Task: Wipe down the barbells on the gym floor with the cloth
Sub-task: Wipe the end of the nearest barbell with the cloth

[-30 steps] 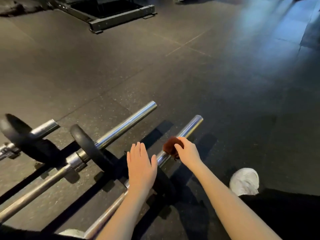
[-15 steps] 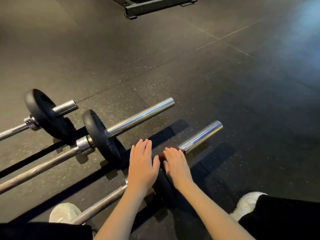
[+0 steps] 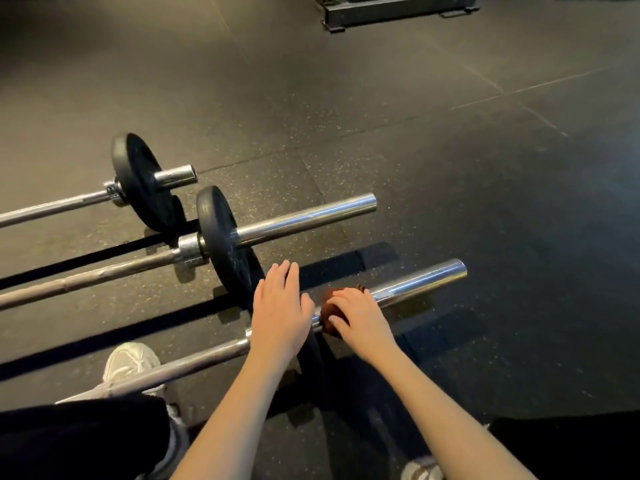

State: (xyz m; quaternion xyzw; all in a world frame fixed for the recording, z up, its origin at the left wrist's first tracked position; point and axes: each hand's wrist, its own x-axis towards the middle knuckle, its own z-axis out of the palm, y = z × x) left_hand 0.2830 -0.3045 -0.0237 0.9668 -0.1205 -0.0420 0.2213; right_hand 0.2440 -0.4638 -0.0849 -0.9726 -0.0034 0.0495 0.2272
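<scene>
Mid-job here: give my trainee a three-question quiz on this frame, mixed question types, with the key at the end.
1. True or false: the right hand holds the cloth against the nearest barbell.
2. Where is the left hand? A) gripping the middle bar; B) flat, above the nearest barbell's plate; C) on a shoe.
3. How many bars lie on the floor?
Key: 1 true; 2 B; 3 three.

Gym, speckled black rubber floor (image 3: 450, 202), plate-loaded barbells (image 3: 301, 220), steel rack base (image 3: 398, 13)
</scene>
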